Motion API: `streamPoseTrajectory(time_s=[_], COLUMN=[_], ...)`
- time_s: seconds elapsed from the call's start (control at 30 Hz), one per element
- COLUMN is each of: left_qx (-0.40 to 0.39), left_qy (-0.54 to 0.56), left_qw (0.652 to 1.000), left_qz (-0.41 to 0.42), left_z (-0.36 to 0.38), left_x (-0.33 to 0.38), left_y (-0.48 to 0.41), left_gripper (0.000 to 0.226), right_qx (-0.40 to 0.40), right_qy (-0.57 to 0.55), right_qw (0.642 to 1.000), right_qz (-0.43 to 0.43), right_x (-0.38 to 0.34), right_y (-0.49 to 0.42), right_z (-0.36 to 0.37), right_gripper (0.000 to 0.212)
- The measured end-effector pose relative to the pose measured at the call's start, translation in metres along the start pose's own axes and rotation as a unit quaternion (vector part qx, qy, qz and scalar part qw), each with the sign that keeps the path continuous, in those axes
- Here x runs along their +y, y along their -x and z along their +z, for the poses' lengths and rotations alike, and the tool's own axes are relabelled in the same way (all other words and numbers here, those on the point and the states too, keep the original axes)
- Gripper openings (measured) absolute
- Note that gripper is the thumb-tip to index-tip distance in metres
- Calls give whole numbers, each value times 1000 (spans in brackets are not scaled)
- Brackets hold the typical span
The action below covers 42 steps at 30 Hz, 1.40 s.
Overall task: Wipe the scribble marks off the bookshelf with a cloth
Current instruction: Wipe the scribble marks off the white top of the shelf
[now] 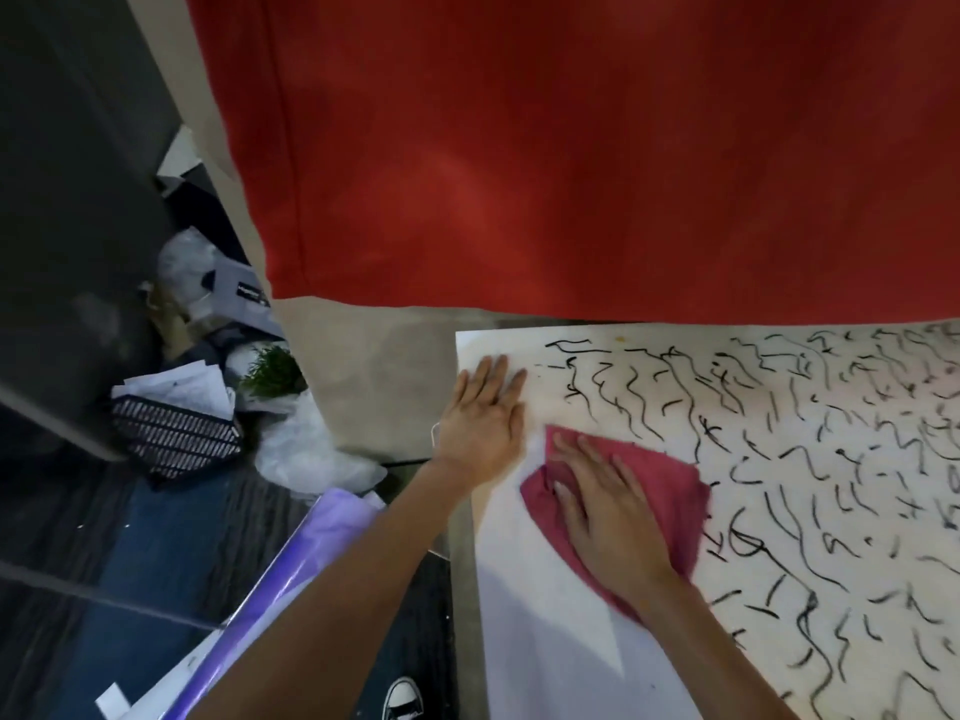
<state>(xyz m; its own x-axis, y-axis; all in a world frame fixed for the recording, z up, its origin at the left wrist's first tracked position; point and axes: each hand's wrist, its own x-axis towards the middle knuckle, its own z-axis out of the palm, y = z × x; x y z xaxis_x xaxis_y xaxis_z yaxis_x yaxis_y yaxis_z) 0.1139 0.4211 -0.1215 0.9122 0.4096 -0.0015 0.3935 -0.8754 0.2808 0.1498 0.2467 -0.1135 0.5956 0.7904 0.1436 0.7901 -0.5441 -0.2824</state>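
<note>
Wiping is in hand: the right hand [608,517] lies flat, fingers straight, pressing the cloth [670,485] on the shelf [545,641]. The left hand [480,420], flat and holding nothing, braces just left of the cloth. Marks [779,449] crowd right of the cloth, and the bare white below it is probably wiped. The next move calls for firm strokes rightward, where there is room. The shelf's edge runs near, left of the cloth, and red fabric [571,148] hangs above.

Soft, slightly blurred wide-angle view, dim at left, with arm shadows on the bright white surface [545,641].
</note>
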Motion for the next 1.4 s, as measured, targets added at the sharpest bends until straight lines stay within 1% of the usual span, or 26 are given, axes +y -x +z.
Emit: streamPoseTrajectory(time_s=[0.07, 0.13, 0.2, 0.27, 0.33, 0.43, 0.5, 0.53, 0.6, 0.67, 0.73, 0.77, 0.8, 0.87, 0.9, 0.93, 1.0, 1.03, 1.07, 1.13, 1.17, 1.2, 1.27, 1.3, 1.33, 1.4], left_qx=[-3, 6, 57, 86, 76, 95, 103, 104, 94, 95, 76, 61, 48, 41, 46, 42, 24, 32, 52, 64, 60, 62, 77, 72, 66, 64], left_qy=[-7, 9, 9, -9, -20, -19, -7, 14, 53, 60, 48, 36, 31, 30, 36, 37, 17, 3, 3, 9, 11, 11, 8, 3, -3, 7], left_qw=[1000, 1000, 998, 996, 996, 994, 994, 994, 994, 994, 996, 997, 998, 999, 998, 998, 1000, 999, 999, 998, 998, 998, 997, 997, 998, 998], left_qz=[5, 8, 22, 34, 37, 46, 33, 23, 1, -15, -23, -23, -20, -17, -19, -17, -8, -3, 1, -2, -5, 0, 14, 14, 12, 4], left_z=[1, 1, 4, 11, 10, 2, -3, -3, -1, 4, 4, 2, 2, 2, 0, 0, 1, 2, 3, 5, 5, 5, 6, 6, 6, 5], left_x=[0, 1, -1, -7, -6, -7, -6, -5, -1, 1, 2, 3, 3, 2, 3, 2, 1, -1, -2, -3, -3, -3, -4, -4, -3, -1], left_y=[1, 0, 1, 0, 1, -6, -16, -21, -26, -26, -25, -25, -26, -28, -28, -27, -27, -26, -26, -26, -27, -27, -28, -29, -29, -28], left_gripper=[96, 91, 71, 53, 49, 49, 50, 50, 52, 54, 61, 67, 74, 88, 90, 92, 91, 86, 76, 59, 56, 56, 56, 56, 55, 58], right_qx=[-16, -25, -19, 21, 28, 30, 4, -9, -38, -31, -5, 27, 61, 87, 93, 70, 6, -16, -9, 60, 106, 151, 230, 253, 257, 212], right_qy=[-7, -26, -6, 8, 0, -9, -5, -5, -4, -16, -13, -4, -1, 7, 10, 1, -22, -49, -80, -135, -163, -189, -202, -181, -158, -111], right_qw=[999, 998, 999, 1000, 1000, 999, 1000, 999, 995, 992, 995, 997, 997, 996, 995, 997, 995, 992, 989, 981, 967, 946, 895, 880, 874, 884], right_qz=[27, 52, 47, 19, 13, 14, 18, 35, 93, 120, 102, 76, 53, 26, 21, 41, 101, 119, 120, 124, 162, 217, 326, 360, 381, 401], right_x=[5, 6, 2, -4, -6, 3, 8, 13, 24, 26, 15, 7, -1, -6, -3, -3, -2, -2, -1, -1, 4, 15, 48, 66, 83, 103], right_y=[-31, -40, -24, 7, 28, 7, -31, -53, -91, -107, -91, -73, -54, -34, -41, -54, -80, -87, -87, -71, -59, -50, -54, -64, -77, -108], right_z=[-3, -4, -5, -1, 3, 7, 5, 2, -1, 1, 6, 10, 12, 15, 14, 11, 3, 1, 2, -1, -5, -9, -19, -22, -25, -29], right_gripper=[69, 77, 67, 50, 46, 44, 51, 54, 49, 47, 49, 51, 49, 41, 41, 47, 72, 81, 81, 61, 49, 41, 37, 39, 39, 30])
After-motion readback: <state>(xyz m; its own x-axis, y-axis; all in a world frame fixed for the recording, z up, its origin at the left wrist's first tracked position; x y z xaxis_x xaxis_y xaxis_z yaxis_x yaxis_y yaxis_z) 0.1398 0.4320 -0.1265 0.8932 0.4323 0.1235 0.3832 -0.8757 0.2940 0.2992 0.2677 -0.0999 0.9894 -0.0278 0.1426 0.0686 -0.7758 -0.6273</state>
